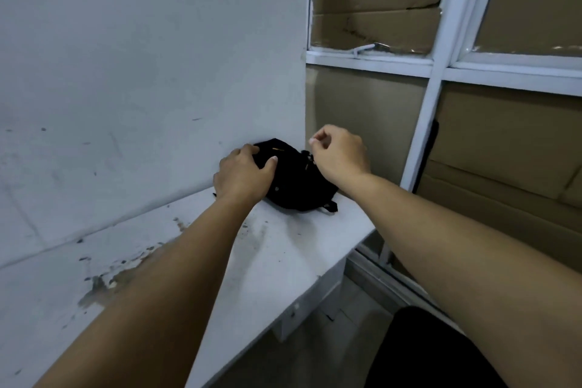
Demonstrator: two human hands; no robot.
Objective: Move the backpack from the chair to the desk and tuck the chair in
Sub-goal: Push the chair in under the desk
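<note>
- Head view: backpack (pixel 296 181) sits on the table (pixel 277 261) at the far right corner, pushed against the wall (pixel 141 57) where it meets the window frame (pixel 431 98).
- Left hand (pixel 242 172) lies on the left side of the backpack, fingers curled over the fabric and thumb across the front; pressing or gripping lightly, cannot tell which.
- Right hand (pixel 340 153) hovers at the upper right of the backpack, fingers loosely curled with thumb and forefinger close together; may be pinching a zip pull or loop, too small to tell.
- Judgement: placing step looks near done; the chair tuck is not yet done.
- To finish well: settle the backpack flat and fully on the table, away from the right edge, tuck in the strap end (pixel 330 206) at the near side, then let go with both hands before turning to the chair.
- Dark rounded shape (pixel 425 350) at bottom right is likely the chair; not certain.
- Backpack: black, soft fabric, slumped into a low rounded mound, small yellow mark near the top.
- Table: white, flat, hard, scuffed, with chipped paint and brown patches near left.
- Wall: pale, matte, smudged.
- Cardboard (pixel 378 3) fills the window panes: brown, creased, torn.
</note>
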